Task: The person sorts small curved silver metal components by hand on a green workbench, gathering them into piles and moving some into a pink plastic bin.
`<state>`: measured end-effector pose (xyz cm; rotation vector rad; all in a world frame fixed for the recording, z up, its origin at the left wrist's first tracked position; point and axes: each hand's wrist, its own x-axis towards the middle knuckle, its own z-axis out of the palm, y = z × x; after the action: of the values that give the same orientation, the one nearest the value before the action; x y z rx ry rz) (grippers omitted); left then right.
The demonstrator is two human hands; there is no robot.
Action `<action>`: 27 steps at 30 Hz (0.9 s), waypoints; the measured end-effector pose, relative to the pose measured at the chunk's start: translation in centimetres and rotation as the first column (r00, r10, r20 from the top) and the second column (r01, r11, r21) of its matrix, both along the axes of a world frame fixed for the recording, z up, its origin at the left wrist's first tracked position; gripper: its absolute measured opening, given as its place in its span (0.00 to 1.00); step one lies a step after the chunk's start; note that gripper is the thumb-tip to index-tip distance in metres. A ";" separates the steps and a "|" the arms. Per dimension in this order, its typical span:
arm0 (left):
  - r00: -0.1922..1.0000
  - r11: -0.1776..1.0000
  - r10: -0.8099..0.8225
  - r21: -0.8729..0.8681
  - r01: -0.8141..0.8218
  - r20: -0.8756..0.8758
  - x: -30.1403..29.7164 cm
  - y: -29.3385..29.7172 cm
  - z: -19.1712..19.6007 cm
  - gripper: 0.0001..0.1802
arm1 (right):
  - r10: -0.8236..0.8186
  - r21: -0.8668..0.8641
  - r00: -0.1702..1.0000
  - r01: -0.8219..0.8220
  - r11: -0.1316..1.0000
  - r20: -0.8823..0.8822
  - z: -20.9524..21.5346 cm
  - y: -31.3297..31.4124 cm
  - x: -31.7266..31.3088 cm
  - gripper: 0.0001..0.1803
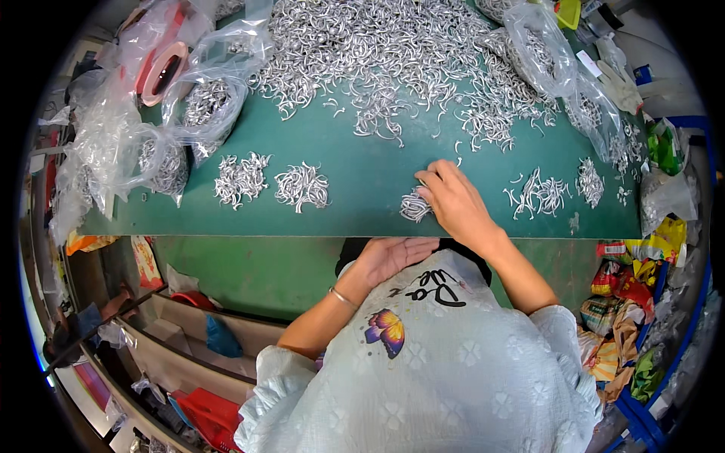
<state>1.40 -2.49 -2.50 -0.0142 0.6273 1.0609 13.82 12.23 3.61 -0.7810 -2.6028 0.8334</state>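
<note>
Along the left end of the green tabletop (pixel 362 170), from where I stand, crumpled clear bags (pixel 106 151) crowd together, some with silver curved pieces inside. Next come two small piles of the same pieces, the left pile (pixel 241 181) just beside its neighbour (pixel 301 186). Toward the middle, a great loose heap (pixel 377 45) spreads across the far side. Nearer, the person's left hand (pixel 394 259) lies palm up below the table's front edge, by the shirt (pixel 453 362), fingers loose and gripping nothing. Just right of it, on the tabletop near the edge, sits a compact cluster (pixel 414 205); the right hand (pixel 455 202) bends its fingers against it, though I can't tell whether any piece is pinched. Further right lie a looser pile (pixel 541 194) and a narrow one (pixel 590 183).
</note>
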 end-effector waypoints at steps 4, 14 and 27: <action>0.945 0.999 0.045 -0.014 -0.043 0.324 0.7 0.7 -2.4 0.33 | 0.000 0.054 1.000 0.000 0.999 -0.003 -0.3 -0.9 -0.5 0.23; 0.592 0.989 0.057 0.036 -0.145 0.804 0.8 -0.4 -7.1 0.36 | 0.214 0.067 0.976 -0.216 0.974 0.031 -2.3 -4.7 1.5 0.32; 1.000 0.969 0.016 -0.246 -0.013 0.011 0.6 0.4 -2.5 0.26 | 0.366 -0.070 0.827 -0.434 0.898 -0.427 -3.5 -7.2 5.3 0.13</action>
<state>2.04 -2.09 -5.02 -0.2416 0.7453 0.9907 19.10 5.07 0.10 -0.0573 -2.3600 1.1946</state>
